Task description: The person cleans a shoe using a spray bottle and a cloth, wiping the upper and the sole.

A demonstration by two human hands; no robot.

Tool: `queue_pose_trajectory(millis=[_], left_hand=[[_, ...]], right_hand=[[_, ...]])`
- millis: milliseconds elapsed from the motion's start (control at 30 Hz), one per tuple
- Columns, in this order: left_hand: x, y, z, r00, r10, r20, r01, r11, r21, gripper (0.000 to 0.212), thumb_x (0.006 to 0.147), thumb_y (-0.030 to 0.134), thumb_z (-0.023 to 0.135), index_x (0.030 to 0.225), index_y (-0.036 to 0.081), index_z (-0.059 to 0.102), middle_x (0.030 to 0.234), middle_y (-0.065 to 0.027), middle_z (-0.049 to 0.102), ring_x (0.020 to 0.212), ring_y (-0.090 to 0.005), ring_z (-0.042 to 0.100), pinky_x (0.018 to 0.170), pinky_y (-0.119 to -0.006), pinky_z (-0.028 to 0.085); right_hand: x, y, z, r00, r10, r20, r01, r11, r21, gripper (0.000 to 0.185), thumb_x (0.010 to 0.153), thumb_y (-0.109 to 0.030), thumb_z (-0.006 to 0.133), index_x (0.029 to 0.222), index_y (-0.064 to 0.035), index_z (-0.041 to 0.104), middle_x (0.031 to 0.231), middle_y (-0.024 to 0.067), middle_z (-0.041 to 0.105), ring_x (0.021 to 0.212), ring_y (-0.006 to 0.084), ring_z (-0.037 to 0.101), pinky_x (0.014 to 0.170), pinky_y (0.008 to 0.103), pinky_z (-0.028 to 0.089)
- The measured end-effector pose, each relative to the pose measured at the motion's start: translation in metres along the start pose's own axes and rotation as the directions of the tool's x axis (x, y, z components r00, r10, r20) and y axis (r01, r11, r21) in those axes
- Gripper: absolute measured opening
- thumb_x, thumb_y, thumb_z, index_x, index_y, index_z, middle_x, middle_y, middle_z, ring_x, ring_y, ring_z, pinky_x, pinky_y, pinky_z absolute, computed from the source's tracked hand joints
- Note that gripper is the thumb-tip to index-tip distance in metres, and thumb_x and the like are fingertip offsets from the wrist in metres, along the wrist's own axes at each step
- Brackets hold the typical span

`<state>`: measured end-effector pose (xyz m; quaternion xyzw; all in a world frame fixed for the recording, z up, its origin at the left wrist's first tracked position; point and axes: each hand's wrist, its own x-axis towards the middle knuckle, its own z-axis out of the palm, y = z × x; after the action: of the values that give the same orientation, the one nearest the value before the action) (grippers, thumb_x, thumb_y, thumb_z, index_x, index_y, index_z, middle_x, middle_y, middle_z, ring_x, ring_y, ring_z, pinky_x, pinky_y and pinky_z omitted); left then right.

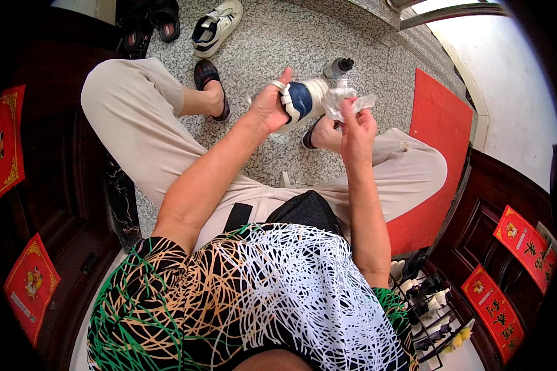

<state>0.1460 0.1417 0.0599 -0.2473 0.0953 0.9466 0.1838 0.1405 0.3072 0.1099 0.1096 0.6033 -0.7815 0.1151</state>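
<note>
My left hand (pixel 270 105) grips a white and navy sneaker (pixel 301 99) above the floor, thumb pointing up past the laces. Between the fingers of my right hand (pixel 359 132) is a crumpled white tissue or wipe (pixel 338 103). It sits at the light end of the sneaker, and I cannot tell if it touches. Just beyond stands or lies a small clear bottle (pixel 336 68) with a black cap. A second white and navy sneaker (pixel 217 28) rests on the floor farther off to the left.
Speckled stone tiles (pixel 264 28) form the floor. Dark slippers (pixel 165 21) lie at the upper left. A red mat (pixel 438 120) runs along the right, near a wire shoe rack (pixel 429 310) holding several shoes. Dark wooden doors (pixel 69 185) with red paper hangings flank both sides.
</note>
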Motion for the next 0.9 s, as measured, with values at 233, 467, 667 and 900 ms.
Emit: queue_pose_trajectory(millis=[233,467,667,900], left_hand=[[0.001,-0.005,-0.006,0.998,-0.066,0.002,0.066,0.998,0.008,0.056,0.081,0.041,0.059,0.113,-0.005,0.05,0.111,-0.0156,0.057,0.104,-0.0272,0.055,0.094,-0.04,0.041],[0.0,-0.007,-0.006,0.992,-0.091,0.093,0.082,0.992,0.097,0.065,0.074,0.047,0.063,0.114,-0.002,0.051,0.113,-0.0122,0.057,0.105,-0.0245,0.055,0.094,-0.038,0.041],[-0.003,-0.007,-0.007,0.991,-0.09,0.095,0.073,0.982,0.172,0.067,0.069,0.046,0.067,0.115,-0.001,0.051,0.114,-0.0099,0.057,0.107,-0.0229,0.054,0.095,-0.037,0.04],[0.006,-0.011,-0.022,0.985,-0.092,0.148,0.066,0.983,0.171,0.07,0.066,0.046,0.07,0.114,-0.001,0.051,0.113,-0.0088,0.057,0.107,-0.023,0.054,0.096,-0.037,0.04]], right_hand=[[0.002,0.009,0.001,0.983,0.115,0.145,-0.028,0.865,-0.501,0.017,0.078,-0.005,0.064,0.091,0.0033,0.056,0.083,0.0044,0.061,0.077,0.0092,0.057,0.066,0.0222,0.046],[0.001,0.006,0.004,0.979,-0.011,0.201,0.074,0.948,-0.31,0.015,0.08,-0.008,0.061,0.092,0.0023,0.059,0.078,-0.0005,0.061,0.066,0.0048,0.052,0.058,0.0203,0.042],[0.004,0.0,0.003,0.988,0.037,0.148,-0.005,0.978,-0.209,0.015,0.081,-0.007,0.061,0.093,0.0019,0.059,0.08,0.0014,0.061,0.067,0.0053,0.054,0.06,0.0197,0.042],[0.007,-0.001,0.007,0.985,0.128,0.113,-0.126,0.992,-0.017,0.016,0.083,-0.003,0.055,0.098,0.0013,0.056,0.088,0.0085,0.062,0.073,0.013,0.061,0.065,0.0252,0.049]])
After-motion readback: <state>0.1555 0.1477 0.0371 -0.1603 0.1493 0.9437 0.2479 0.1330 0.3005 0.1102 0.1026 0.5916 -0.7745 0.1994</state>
